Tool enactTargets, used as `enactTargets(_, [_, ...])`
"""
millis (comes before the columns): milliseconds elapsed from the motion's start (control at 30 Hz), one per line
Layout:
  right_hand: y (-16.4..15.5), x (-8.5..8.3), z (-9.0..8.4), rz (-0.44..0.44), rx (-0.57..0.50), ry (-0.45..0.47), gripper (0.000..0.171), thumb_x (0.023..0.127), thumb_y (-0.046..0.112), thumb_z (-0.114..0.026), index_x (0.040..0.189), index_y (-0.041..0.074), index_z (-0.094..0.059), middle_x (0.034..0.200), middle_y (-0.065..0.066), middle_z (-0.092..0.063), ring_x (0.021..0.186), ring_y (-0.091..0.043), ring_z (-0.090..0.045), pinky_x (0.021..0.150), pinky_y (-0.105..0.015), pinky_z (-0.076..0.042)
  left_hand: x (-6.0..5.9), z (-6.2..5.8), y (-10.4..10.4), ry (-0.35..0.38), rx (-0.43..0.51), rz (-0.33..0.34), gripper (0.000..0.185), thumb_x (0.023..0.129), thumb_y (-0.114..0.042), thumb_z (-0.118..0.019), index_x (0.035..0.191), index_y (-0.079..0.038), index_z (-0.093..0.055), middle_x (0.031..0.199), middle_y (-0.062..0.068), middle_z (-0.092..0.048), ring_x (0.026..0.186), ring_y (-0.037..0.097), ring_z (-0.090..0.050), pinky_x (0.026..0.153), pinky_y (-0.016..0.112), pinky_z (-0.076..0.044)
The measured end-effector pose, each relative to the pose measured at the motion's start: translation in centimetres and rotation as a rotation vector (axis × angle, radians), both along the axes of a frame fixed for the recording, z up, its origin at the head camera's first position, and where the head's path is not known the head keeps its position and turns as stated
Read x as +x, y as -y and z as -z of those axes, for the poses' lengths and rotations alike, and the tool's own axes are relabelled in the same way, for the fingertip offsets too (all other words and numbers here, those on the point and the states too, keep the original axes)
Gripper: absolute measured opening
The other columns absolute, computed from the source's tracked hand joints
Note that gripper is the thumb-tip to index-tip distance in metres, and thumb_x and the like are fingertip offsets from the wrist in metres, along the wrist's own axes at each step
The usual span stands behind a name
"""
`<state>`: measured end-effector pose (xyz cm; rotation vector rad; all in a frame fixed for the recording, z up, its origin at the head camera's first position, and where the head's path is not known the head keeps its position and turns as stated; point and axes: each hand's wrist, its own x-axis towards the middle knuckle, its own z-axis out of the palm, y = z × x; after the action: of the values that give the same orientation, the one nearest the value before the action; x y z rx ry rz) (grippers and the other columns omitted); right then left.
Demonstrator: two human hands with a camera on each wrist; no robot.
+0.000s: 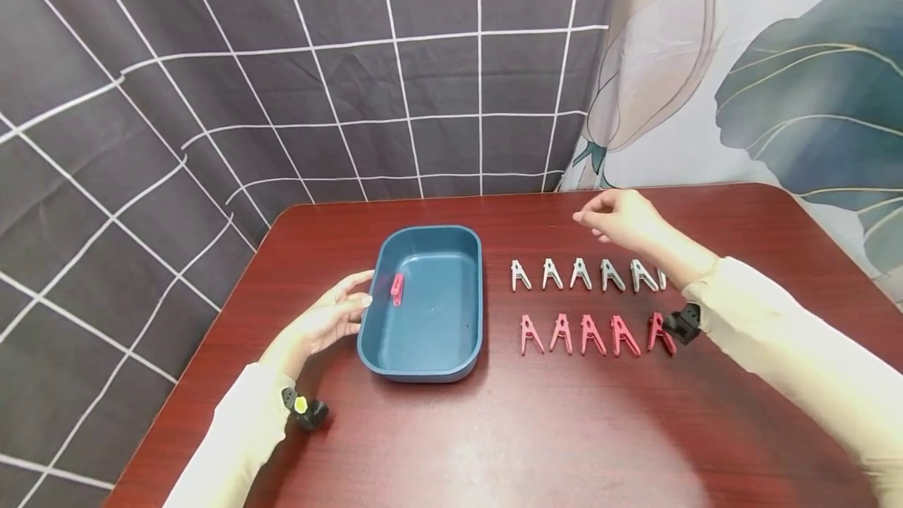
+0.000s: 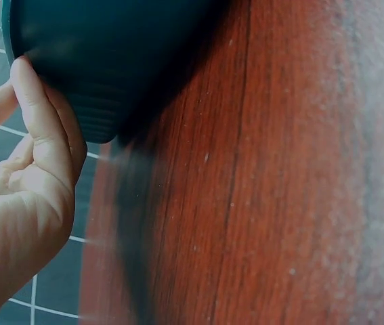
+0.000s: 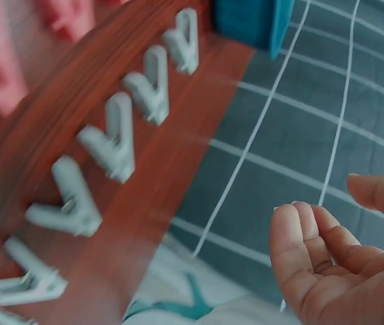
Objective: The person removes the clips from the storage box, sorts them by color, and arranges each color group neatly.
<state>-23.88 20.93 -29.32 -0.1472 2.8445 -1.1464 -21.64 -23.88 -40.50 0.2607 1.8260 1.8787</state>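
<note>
1. The left hand (image 1: 330, 321) rests against the outer left wall of the blue tray (image 1: 422, 371), fingers fairly straight and touching the rim rather than wrapped round it. By the look of it, it is there to steady the tray. The left wrist view shows the fingertips (image 2: 28, 81) against the tray's dark ribbed side.
2. One pink clothespin (image 1: 397, 289) lies inside the tray near its left wall, just beside the left hand's fingertips.
3. The right hand (image 1: 621, 218) hovers over the far part of the counter (image 1: 536, 445), fingers loosely curled and holding nothing; the right wrist view shows an empty palm.
4. A row of white clothespins (image 1: 580, 274) lies just nearer than the right hand, running toward the right edge of the counter. The forearm partly covers the one at the right end.
5. A row of pink clothespins (image 1: 592, 335) lies parallel to it, nearer the front edge and farther from the right hand.
6. Both rows are sorted by colour and evenly spaced right of the tray, probably so each pin is easy to pick out singly.
</note>
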Motion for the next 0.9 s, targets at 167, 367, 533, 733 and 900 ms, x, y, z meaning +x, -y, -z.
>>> enactTargets(167, [3.2, -0.6, -0.3, -0.033, -0.036, 0.006, 0.029, 0.093, 0.023, -0.059, 0.104, -0.003, -0.063, 0.089, -0.012, -0.067, 0.066, -0.004, -0.059, 0.075, -0.036, -0.056, 0.2, 0.3, 0.0, 0.009, -0.007, -0.022, 0.053, 0.100, -0.003, -0.040, 0.148, -0.014, -0.020, 0.115, 0.001, -0.060, 0.098, 0.015, -0.066, 0.080, 0.034, -0.054])
enactTargets(367, [6.1, -1.5, -0.2, -0.059, -0.057, 0.011, 0.026, 0.092, 0.022, -0.059, 0.100, -0.002, -0.064, 0.084, -0.013, -0.066, 0.065, -0.009, -0.060, 0.069, -0.030, -0.055, 0.0, 0.1, 0.1, -0.001, -0.005, -0.011, 0.054, 0.099, -0.003, -0.041, 0.148, -0.013, -0.020, 0.113, 0.001, -0.061, 0.096, 0.015, -0.066, 0.079, 0.033, -0.055])
enactTargets(533, [8.2, -2.2, -0.5, -0.068, -0.073, 0.010, 0.025, 0.090, 0.021, -0.061, 0.098, -0.002, -0.065, 0.076, -0.011, -0.064, 0.061, -0.010, -0.060, 0.065, -0.026, -0.053, -0.1, -0.1, 0.1, -0.008, -0.014, -0.013, 0.054, 0.099, -0.004, -0.042, 0.148, -0.014, -0.021, 0.113, 0.002, -0.062, 0.097, 0.015, -0.066, 0.079, 0.032, -0.055])
enactTargets(733, [11.1, -2.2, -0.6, -0.103, -0.099, 0.054, 0.022, 0.089, 0.021, -0.062, 0.095, 0.000, -0.065, 0.069, -0.005, -0.060, 0.059, -0.011, -0.060, 0.063, -0.025, -0.052, 0.0, -0.1, 0.2, 0.008, -0.016, -0.011, 0.055, 0.099, -0.003, -0.042, 0.148, -0.014, -0.020, 0.113, 0.000, -0.061, 0.095, 0.014, -0.066, 0.078, 0.031, -0.055])
enactTargets(900, [14.2, -2.2, -0.6, -0.143, -0.095, 0.061, 0.019, 0.088, 0.021, -0.064, 0.093, 0.003, -0.066, 0.067, -0.005, -0.060, 0.059, -0.012, -0.059, 0.058, -0.021, -0.050, -0.2, -0.1, 0.1, 0.005, -0.010, 0.001, 0.056, 0.099, -0.003, -0.042, 0.149, -0.014, -0.019, 0.113, 0.001, -0.061, 0.096, 0.015, -0.066, 0.079, 0.033, -0.055])
